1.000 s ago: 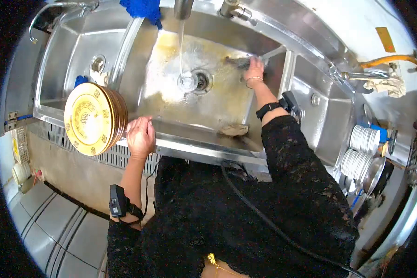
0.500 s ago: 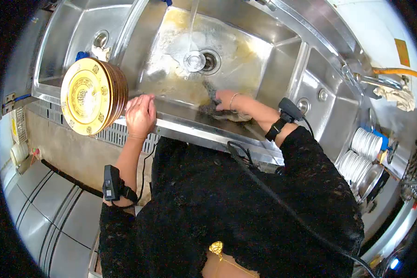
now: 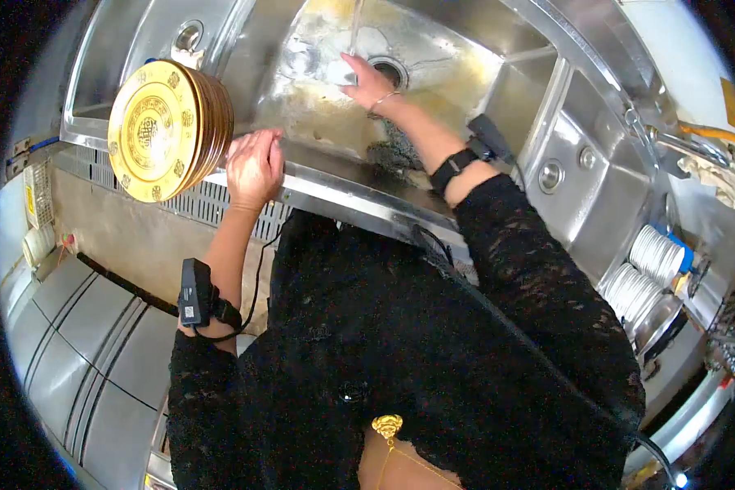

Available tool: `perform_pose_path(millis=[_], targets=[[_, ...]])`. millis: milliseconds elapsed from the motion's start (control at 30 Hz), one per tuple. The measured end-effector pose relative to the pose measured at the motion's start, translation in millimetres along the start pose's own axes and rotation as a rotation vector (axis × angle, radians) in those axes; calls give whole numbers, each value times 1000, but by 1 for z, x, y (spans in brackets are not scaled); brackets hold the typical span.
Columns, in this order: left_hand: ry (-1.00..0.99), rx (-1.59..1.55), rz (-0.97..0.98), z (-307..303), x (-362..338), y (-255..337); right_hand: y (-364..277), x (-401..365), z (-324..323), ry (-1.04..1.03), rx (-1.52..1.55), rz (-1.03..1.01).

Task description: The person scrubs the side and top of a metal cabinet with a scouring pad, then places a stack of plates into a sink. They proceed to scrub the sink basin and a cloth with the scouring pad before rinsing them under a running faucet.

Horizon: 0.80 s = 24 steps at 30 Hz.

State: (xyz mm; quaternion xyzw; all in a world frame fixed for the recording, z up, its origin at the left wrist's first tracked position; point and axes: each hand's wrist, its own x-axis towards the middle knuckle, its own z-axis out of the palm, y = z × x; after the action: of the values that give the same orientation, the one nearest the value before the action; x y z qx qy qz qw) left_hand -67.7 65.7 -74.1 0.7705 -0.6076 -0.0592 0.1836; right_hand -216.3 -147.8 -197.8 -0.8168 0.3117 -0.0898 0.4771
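Observation:
My left hand (image 3: 255,170) is closed over the front rim of the steel sink (image 3: 343,194), just right of a tall stack of yellow patterned plates (image 3: 151,135). Inside the basin, my right hand (image 3: 369,83) reaches to the falling water (image 3: 357,33), beside the drain (image 3: 388,73). Its thumb and fingers are apart, with a bright splash between them. A dark mesh-like scrubber (image 3: 396,153) lies on the basin floor below my right wrist, partly hidden by the forearm.
A smaller basin (image 3: 576,155) adjoins on the right and another (image 3: 159,41) on the left. Stacked white plates (image 3: 629,292) stand at the far right. A cloth (image 3: 714,180) hangs by a tap (image 3: 690,147). A grated channel (image 3: 192,208) runs below the sink front.
My right hand has left the dark scrubber and moved up and left to the water stream. My left hand stays on the rim. The view has shifted slightly.

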Motion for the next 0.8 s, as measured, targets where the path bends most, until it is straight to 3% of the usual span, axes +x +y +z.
perform_pose_path(millis=[100, 167, 300, 367, 400, 467, 500, 600, 633, 700, 733, 767, 800], targets=[[-20, 7, -10, -1, -1, 1, 28, -52, -30, -370, -538, -116], [5, -4, -4, 0, -1, 2, 36, -109, -38, -589, -712, -368], [13, -16, -12, -1, -1, 2, 37, -156, -45, -795, -950, -246], [3, -3, -12, 0, -2, 2, 61, -139, -63, -673, -1048, 67], [0, -1, -9, 1, -2, 1, 78, -127, -72, -670, -1043, 69], [-1, 3, -8, 1, -2, 1, 111, -107, -91, -226, -1239, 522], [-5, 8, -6, 1, -3, 0, 112, -102, -105, 20, -845, 792], [7, 9, -8, 2, -2, 0, 120, -84, -91, -27, -996, 842], [5, 16, -9, 2, -2, 0, 111, -82, -80, -265, -1220, 624], [3, 22, -11, 2, -2, 1, 41, -85, -52, -279, -1164, 402], [12, 26, -6, 2, -2, 1, 105, -76, 1, 30, -847, 247], [21, 31, -2, 2, -2, 1, 87, -85, 26, 77, -859, 13], [22, 34, -4, 2, -2, 1, 52, -88, 43, -52, -743, 57]])
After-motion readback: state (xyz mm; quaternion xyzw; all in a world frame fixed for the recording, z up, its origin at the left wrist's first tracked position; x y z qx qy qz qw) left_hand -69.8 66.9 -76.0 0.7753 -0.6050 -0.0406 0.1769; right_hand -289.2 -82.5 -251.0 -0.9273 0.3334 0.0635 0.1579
